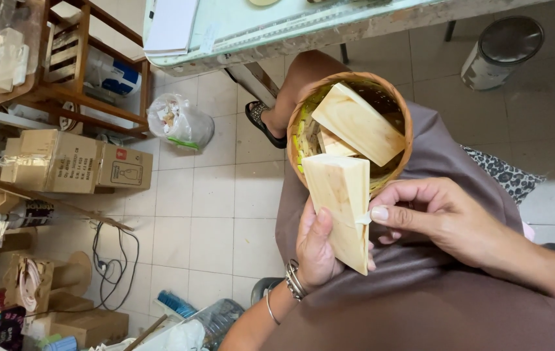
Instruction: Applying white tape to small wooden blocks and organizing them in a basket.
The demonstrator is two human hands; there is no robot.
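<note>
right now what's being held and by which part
A wood wedge: left hand grips its lower left edge, right hand pinches its right edge.

Our one view: head camera, looking steeply down

We look from our own head onto our lap, close to the hands at lower centre; the tiled floor (212, 195) fills the left, and a table edge (303, 39) crosses the top.

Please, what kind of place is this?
Probably a small craft workshop. A worn worktable stands above a tiled floor, cardboard boxes sit by a wooden shelf, and the left hand holds a wooden wedge over a woven basket.
</note>
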